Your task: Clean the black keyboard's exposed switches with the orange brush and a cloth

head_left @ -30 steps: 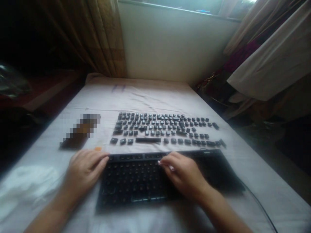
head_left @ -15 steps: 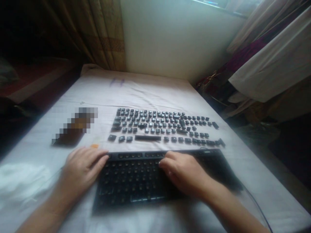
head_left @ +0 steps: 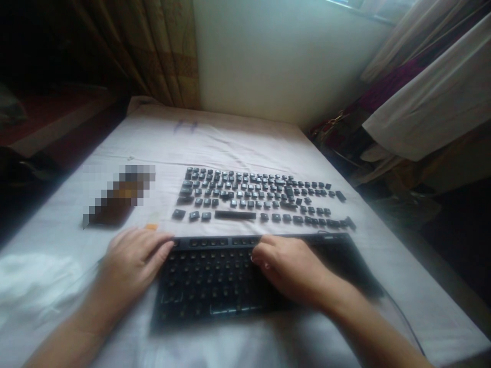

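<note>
A black keyboard (head_left: 184, 286) with its keycaps off lies on the pale cloth in front of me. My left hand (head_left: 132, 260) grips its far left corner, thumb and fingertips at the edge. Curled over the upper middle of the board is my right hand (head_left: 287, 266), its fingers closed and pressed together near the key sockets. A small pale bit shows at those fingertips, too little to name. Beyond the board, the loose black keycaps (head_left: 245, 194) lie in rows, with the long space bar (head_left: 235, 215) in the nearest row.
A dark pixelated object (head_left: 118, 199) lies left of the keycaps, with a small orange piece (head_left: 151, 226) nearer my left hand. White crumpled material (head_left: 38, 286) sits at the left. The keyboard cable (head_left: 402, 317) runs off right. Hanging cloths (head_left: 429, 112) border the right side.
The view has shifted slightly. Both hands keep nearly the same places on the keyboard, and the keycap rows look unchanged.
</note>
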Tool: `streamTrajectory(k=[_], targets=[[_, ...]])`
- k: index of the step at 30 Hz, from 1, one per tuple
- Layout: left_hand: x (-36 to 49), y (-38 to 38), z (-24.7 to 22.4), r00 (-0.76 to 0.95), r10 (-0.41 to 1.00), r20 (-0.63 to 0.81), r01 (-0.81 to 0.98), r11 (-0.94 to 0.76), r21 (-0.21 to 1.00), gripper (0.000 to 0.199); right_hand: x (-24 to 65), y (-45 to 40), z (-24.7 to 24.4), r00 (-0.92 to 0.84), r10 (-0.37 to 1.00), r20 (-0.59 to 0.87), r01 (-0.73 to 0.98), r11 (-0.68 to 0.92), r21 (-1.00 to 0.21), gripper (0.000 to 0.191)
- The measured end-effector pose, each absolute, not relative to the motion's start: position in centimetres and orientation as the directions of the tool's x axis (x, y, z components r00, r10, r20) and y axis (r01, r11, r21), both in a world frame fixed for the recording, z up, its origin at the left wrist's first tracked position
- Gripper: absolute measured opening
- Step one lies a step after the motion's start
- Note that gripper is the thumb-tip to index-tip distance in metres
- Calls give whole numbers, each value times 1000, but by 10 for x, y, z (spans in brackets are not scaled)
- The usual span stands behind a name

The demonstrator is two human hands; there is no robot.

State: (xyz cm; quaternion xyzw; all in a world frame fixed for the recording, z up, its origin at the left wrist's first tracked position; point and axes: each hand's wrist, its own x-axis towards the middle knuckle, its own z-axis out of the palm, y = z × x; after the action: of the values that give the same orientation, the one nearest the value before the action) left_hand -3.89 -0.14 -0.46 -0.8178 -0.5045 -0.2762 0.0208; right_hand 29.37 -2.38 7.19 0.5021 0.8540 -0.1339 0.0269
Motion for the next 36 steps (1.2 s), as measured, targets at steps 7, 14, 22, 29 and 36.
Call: streamTrajectory(k=[7, 14, 22, 29, 36], targets=[[-40, -2, -7, 349, 811, 471, 828, -502, 251, 32, 297, -23, 68, -501, 863, 69, 805, 494, -329, 13], [-37, -2, -3, 363, 807, 466, 819, -515, 254, 33, 266, -24, 58, -497, 865, 66, 841, 499, -207, 16], [-31, -5, 5, 364, 814, 452, 832, -502, 235, 36, 259, -20, 73, -537, 829, -154, 843, 523, -126, 14], [-30, -4, 6, 344, 833, 433, 838, -480, 258, 39, 258, -19, 66, -492, 866, -85, 868, 481, -125, 16], [-31, -4, 4, 347, 827, 442, 838, -485, 249, 36, 278, -22, 62, -514, 856, 61, 706, 463, -536, 13]])
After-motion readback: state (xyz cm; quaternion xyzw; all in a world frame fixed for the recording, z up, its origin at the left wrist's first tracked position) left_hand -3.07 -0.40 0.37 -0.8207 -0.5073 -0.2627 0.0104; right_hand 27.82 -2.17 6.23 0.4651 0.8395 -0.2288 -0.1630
